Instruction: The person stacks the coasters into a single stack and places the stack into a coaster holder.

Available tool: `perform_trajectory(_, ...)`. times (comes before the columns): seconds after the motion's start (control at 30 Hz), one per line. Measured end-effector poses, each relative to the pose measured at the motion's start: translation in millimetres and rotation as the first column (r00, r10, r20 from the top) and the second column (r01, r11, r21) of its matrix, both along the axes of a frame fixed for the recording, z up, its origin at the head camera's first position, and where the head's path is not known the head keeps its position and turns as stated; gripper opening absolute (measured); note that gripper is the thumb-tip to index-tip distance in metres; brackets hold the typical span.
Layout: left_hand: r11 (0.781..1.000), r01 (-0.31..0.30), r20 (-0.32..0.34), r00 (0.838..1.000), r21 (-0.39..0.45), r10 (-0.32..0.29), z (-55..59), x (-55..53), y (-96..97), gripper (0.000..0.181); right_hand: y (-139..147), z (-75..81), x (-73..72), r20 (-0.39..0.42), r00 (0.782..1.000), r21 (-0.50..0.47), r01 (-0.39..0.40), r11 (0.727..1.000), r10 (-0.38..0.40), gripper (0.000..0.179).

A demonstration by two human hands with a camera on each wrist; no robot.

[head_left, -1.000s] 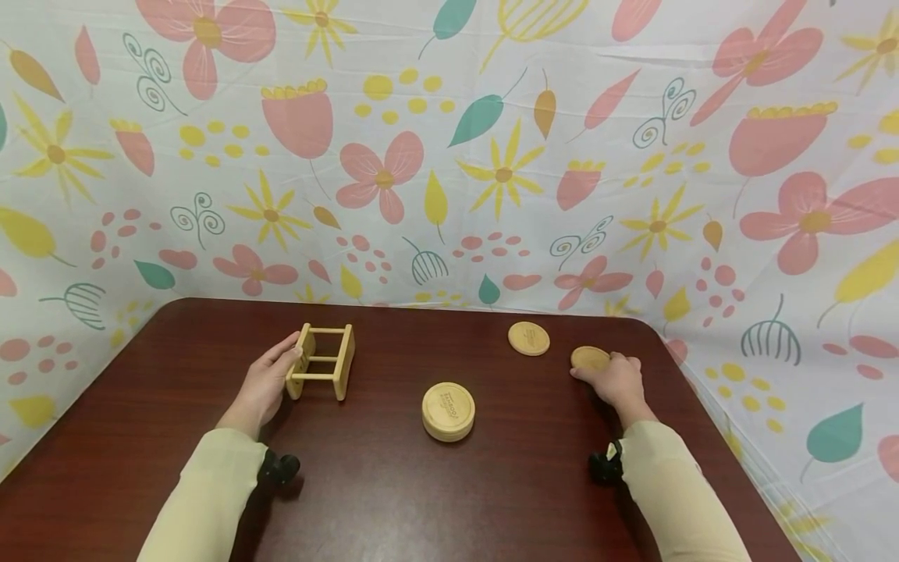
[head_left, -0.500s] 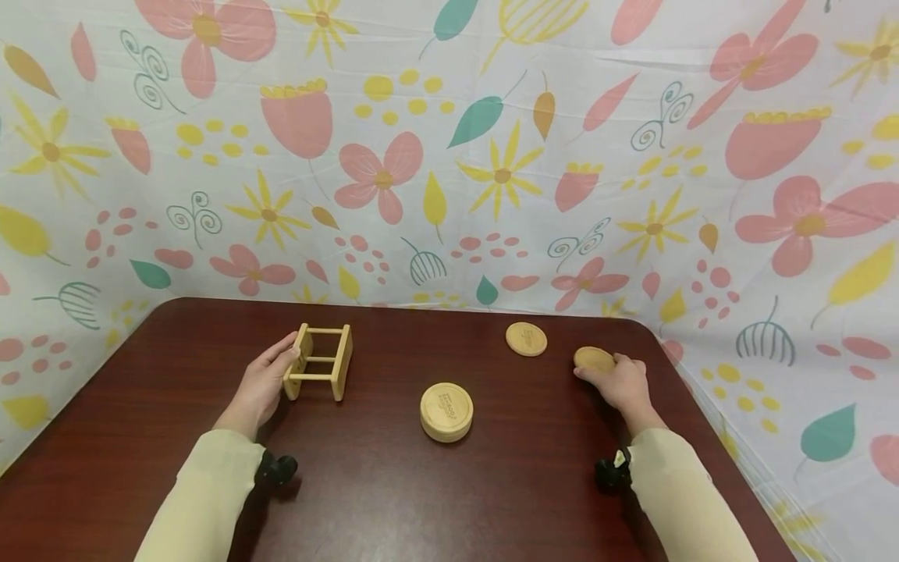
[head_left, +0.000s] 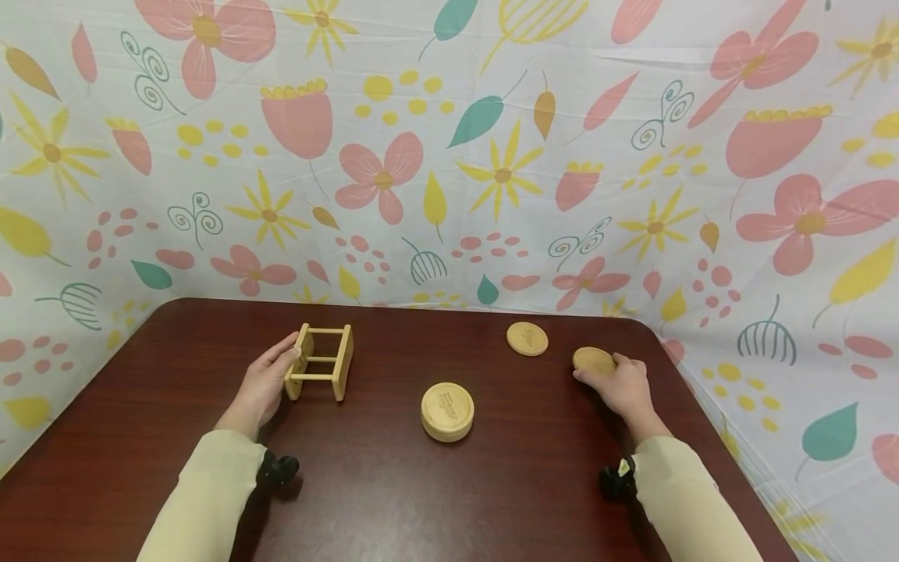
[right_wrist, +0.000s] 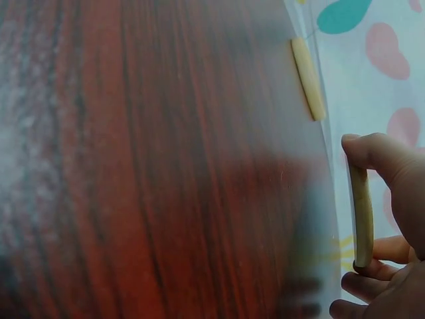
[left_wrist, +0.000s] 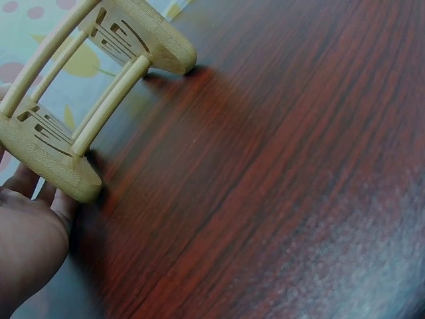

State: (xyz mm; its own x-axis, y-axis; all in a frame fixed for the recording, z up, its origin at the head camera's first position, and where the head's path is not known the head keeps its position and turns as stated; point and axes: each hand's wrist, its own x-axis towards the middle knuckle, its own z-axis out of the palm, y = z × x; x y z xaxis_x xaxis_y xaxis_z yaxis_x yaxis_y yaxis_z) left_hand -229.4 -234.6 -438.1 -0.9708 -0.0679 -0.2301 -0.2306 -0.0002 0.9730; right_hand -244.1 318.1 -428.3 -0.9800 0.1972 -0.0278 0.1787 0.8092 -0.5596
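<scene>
On 1 table [head_left: 393, 507], 1 rack [head_left: 321, 359] stands at the left, unfilled, its side clamped by the left hand [head_left: 260, 388]. 1 coaster stack [head_left: 447, 412] sits mid-table, layers uncountable. The right hand [head_left: 623, 386] pinches 1 held coaster [head_left: 592, 360]; 1 loose coaster [head_left: 527, 339] lies nearby. Work looks early: 1 coaster taken up, the others left lying.

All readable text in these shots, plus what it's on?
"BAMBOO", as best I can read: top of the disc stack; the smaller print around it is illegible.
Lone disc: marking too small to read.
Disc in right hand: none legible.
Rack: slotted cut-outs, no readable words.
</scene>
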Motion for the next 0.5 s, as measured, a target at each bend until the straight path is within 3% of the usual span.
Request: perform_trajectory(0.5, 1.000, -0.003, 0.002, 1.000, 0.000, 0.003, 0.4, 1.2, -0.2, 0.059, -3.8, -1.5, 3.6, -0.079, 0.997, 0.020, -0.007, 1.000, 0.009, 0.100)
